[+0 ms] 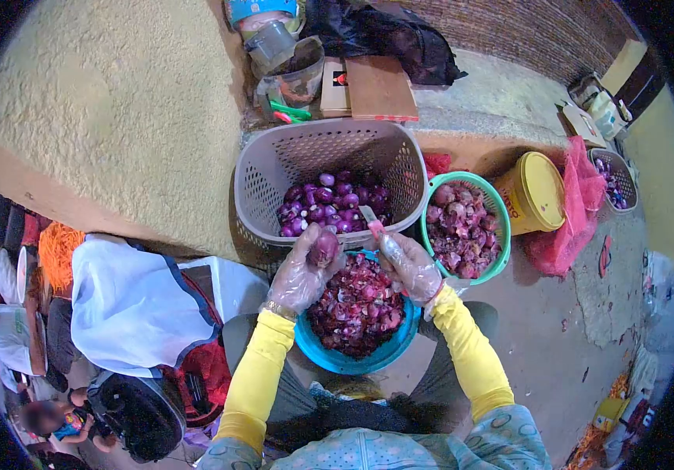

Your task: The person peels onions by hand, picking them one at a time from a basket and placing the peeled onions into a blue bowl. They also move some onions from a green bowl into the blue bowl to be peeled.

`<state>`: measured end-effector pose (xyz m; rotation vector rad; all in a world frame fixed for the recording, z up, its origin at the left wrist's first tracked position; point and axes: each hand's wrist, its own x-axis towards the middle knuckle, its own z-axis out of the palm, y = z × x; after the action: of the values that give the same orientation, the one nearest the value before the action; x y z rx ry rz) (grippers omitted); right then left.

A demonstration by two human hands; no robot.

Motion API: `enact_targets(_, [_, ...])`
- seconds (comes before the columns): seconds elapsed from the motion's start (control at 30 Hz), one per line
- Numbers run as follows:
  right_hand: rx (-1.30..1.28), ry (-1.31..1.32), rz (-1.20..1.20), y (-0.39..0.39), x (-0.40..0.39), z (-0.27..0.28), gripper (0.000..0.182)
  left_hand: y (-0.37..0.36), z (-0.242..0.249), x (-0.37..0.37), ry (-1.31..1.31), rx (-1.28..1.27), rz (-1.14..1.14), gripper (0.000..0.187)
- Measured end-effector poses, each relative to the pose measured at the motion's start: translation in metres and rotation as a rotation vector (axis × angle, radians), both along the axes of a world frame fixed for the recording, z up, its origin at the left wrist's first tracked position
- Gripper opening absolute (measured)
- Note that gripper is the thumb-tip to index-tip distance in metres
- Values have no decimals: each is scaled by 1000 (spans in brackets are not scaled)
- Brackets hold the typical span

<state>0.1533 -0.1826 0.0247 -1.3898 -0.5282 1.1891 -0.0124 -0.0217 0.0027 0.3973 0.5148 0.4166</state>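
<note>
In my left hand (303, 270), covered by a clear plastic glove, I hold a red onion (323, 248) with its skin on. A small knife (371, 219) with a pinkish handle is gripped in my right hand (411, 268), gloved the same way, its blade pointing up and away from me. Both hands are above the near rim of a blue basin (411, 333) full of onion skins and pieces. Just beyond stands a grey perforated basket (274, 160) holding shiny peeled purple onions (327, 205). To the right, a green basket (501, 205) contains unpeeled onions (462, 227).
A yellow-lidded bucket (542, 192), a pink mesh sack (560, 243) and another basket (623, 184) stand at the right. Plastic containers (294, 70) and a cardboard piece (381, 88) sit on the ledge behind. At left are a white cloth (125, 305), a black bag (135, 415) and other people.
</note>
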Motion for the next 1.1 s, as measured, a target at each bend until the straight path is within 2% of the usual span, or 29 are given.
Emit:
enact_targets(0.03, [1,0,3,0,0,4,43,0,3,3,-11,-97,30,29])
enact_targets(0.13, [-6,39,9,1,-2,12,38,1,21,19,-87,-168,132,28])
enact_targets(0.2, [205,145,-38,2,-5,1,31,10,19,26,-82,-204,159,28])
enact_targets(0.23, [294,286,-12,3,-2,-2,30,15,15,29,-117,-261,133,27])
enact_targets(0.3, [331,281,-30,4,1,-3,30,21,7,36,-140,-386,126,22])
enact_targets(0.4, [353,312,-53,4,3,-2,31,15,-2,35,-103,-277,124,22])
enact_targets(0.47, [262,189,54,1,4,-7,32,12,-6,35,-86,-271,133,24])
enact_targets(0.5, [240,43,100,1,2,-2,34,10,-6,36,-59,-251,136,23])
enact_targets(0.53, [241,43,100,1,3,-4,34,10,-4,37,-35,-229,138,23])
enact_targets(0.6, [151,-117,198,4,6,-7,37,9,-1,39,-78,-246,98,24])
enact_targets(0.63, [135,-106,116,7,1,0,37,9,1,39,-120,-264,57,26])
enact_targets(0.73, [67,-213,149,14,7,0,36,8,-5,38,-166,-253,28,32])
enact_targets(0.8, [91,-289,136,18,15,6,40,5,-11,38,-114,-94,-35,33])
enact_targets(0.87, [62,-596,195,26,22,9,49,6,-13,35,-91,-82,-51,35])
enact_targets(0.9, [48,-731,202,31,25,16,60,10,-15,34,-69,-60,-71,37])
enact_targets(0.93, [51,-728,203,35,26,17,60,13,-17,33,-45,-38,-94,39])
enact_targets(0.97, [29,-880,202,39,26,17,63,18,-31,33,-58,52,-93,42])
enact_targets(1.0, [8,-1034,200,42,26,16,66,16,-23,34,-57,53,-90,42])
enact_targets(1.1, [-60,-1074,179,42,24,13,67,10,1,37,-34,24,-75,44])
